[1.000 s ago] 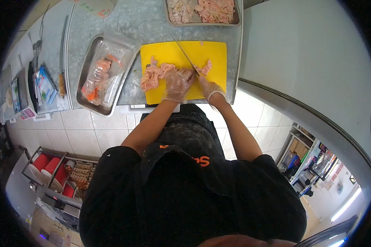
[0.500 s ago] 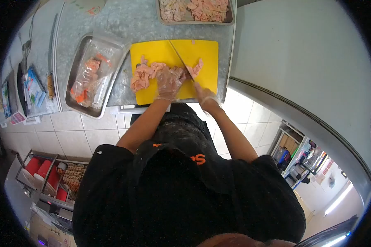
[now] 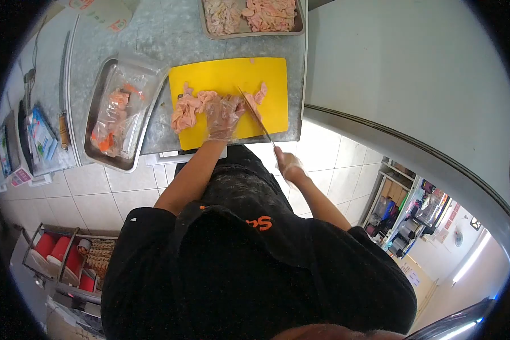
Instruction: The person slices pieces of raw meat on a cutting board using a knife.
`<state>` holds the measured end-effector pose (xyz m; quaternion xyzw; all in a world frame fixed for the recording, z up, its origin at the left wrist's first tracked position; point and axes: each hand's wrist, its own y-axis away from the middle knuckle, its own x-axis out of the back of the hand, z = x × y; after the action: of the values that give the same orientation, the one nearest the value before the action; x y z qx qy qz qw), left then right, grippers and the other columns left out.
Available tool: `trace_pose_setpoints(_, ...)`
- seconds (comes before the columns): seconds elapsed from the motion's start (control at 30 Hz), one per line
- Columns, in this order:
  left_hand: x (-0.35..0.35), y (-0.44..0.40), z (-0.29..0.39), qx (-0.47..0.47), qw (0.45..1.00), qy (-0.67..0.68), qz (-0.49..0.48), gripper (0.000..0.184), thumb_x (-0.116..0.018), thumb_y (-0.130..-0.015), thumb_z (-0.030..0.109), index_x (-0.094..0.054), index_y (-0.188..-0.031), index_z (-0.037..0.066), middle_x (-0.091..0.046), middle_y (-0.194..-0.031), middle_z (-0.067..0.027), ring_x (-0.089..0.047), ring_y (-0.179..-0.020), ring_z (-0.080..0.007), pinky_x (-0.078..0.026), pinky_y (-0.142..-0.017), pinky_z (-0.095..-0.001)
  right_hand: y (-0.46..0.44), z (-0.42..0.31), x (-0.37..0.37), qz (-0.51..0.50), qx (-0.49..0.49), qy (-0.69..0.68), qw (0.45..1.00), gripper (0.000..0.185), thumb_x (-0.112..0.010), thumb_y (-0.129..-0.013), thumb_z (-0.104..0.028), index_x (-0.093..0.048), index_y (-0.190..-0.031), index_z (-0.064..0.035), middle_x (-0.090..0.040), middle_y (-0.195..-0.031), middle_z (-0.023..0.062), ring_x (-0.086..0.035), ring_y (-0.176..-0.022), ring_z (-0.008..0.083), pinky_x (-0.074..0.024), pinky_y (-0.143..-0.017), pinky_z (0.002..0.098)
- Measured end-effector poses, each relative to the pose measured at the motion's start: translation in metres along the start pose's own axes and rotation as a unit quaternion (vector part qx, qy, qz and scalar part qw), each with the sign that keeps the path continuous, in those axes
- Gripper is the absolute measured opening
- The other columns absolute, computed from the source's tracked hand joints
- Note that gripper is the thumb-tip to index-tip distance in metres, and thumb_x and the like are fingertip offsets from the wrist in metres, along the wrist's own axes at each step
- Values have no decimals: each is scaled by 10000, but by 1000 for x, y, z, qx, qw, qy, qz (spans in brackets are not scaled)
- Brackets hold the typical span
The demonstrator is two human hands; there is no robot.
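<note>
A yellow cutting board (image 3: 272, 73) lies on the counter in front of me. My left hand (image 3: 223, 118), in a clear plastic glove, presses down with curled fingers on raw chicken. The pink chicken (image 3: 186, 112) spreads from under those fingers to the board's left side. In my right hand (image 3: 290, 165), also gloved, is the handle of a long kitchen knife (image 3: 254, 111). Its blade slants across the board just right of my left fingers, with the handle beyond the board's near edge. Small cut chicken pieces (image 3: 260, 94) lie to the right of the blade.
To the left stands a metal tray (image 3: 89, 133) with a plastic bag (image 3: 119, 116) of pink and orange pieces. A second metal tray (image 3: 255, 35) at the back holds cut meat. Another long knife (image 3: 63, 131) lies far left. A pale panel (image 3: 402, 68) borders the counter's right side.
My right hand has drawn the knife back toward me, off the board's near edge. The left hand still holds the chicken. The whole view has shifted slightly.
</note>
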<state>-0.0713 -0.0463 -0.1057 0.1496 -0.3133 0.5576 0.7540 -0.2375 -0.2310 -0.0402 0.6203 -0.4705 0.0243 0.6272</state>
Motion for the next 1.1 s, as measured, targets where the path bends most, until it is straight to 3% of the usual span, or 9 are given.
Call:
trace_pose_setpoints(0.07, -2, 0, -5, 2, 1000, 16, -6, 157, -681, -753, 206, -572, -781, 96, -608, -764, -75, -579, -781, -308, -427, -684, -459, -6, 20, -15, -26, -50, 10, 998, 686, -203, -984, -517, -649, -1024, 3, -631, -894, 287, -591, -830, 469, -434, -802, 527)
trace_pose_setpoints(0.17, -10, 10, -2, -5, 1000, 21, 5, 176, -689, -750, 210, -573, -825, 101, -604, -783, -78, -583, -791, -313, -429, -692, -457, -62, 7, -16, 102, 242, 144, 954, 417, -444, -976, -310, -434, -1278, -23, -623, -800, 247, -610, -723, 426, -466, -588, 494)
trace_pose_setpoints(0.27, -1, 1, -2, -15, 999, -30, 33, 195, -694, -746, 208, -576, -870, 115, -604, -815, -83, -582, -812, -315, -428, -703, -463, -40, -2, -8, 44, 185, 137, 972, 345, -431, -968, -226, -399, -1285, -95, -635, -828, 239, -618, -739, 421, -471, -610, 505)
trace_pose_setpoints(0.33, -1, 4, -4, 7, 1000, -1, -22, 211, -691, -748, 199, -575, -905, 120, -603, -850, -79, -578, -844, -321, -432, -724, -462, -15, 35, -25, -73, 26, 75, 994, 533, -284, -992, -452, -489, -1216, -15, -636, -909, 284, -613, -882, 453, -476, -809, 499)
trace_pose_setpoints(0.37, -3, 9, -5, 5, 1000, -1, -19, 211, -691, -748, 199, -575, -905, 120, -603, -850, -79, -578, -844, -321, -432, -724, -462, 21, 12, -4, -86, -126, -30, 988, 883, -117, -938, -645, -684, -904, 32, -650, -983, 277, -582, -1046, 414, -379, -992, 462)
trace_pose_setpoints(0.63, -10, 12, -14, -89, 991, -63, 77, 364, -649, -739, 126, -609, -1099, 88, -595, -1132, -130, -590, -978, -332, -456, -837, -455, -34, -9, -7, 49, 117, 22, 992, 702, -171, -968, -585, -617, -1017, -46, -649, -913, 264, -620, -888, 423, -444, -867, 507)
trace_pose_setpoints(0.77, -1, 8, -28, -177, 984, -7, 34, 358, -613, -755, 116, -613, -1107, 55, -597, -1135, -137, -582, -998, -337, -473, -824, -450, 42, 52, -46, 9, -77, -22, 997, 914, -121, -916, -686, -631, -727, 49, -637, -853, 295, -590, -900, 466, -408, -882, 514)
trace_pose_setpoints(0.93, 11, 4, -24, -162, 985, 4, -65, 307, -595, -807, 111, -618, -1111, 71, -598, -1122, -162, -568, -1025, -349, -467, -867, -443, 107, 52, -21, -51, -203, -83, 974, 837, -268, -893, -698, -680, -988, 24, -646, -997, 288, -597, -1032, 406, -426, -927, 450)
trace_pose_setpoints(1.1, 4, -14, -20, -126, 971, -80, -185, 344, -628, -776, 207, -615, -1090, 67, -631, -1011, -154, -616, -914, -332, -501, -757, -453, 20, 20, -11, 174, -14, 55, 983, 452, -655, -809, -446, -623, -921, -9, -637, -914, 223, -610, -902, 370, -483, -795, 465)
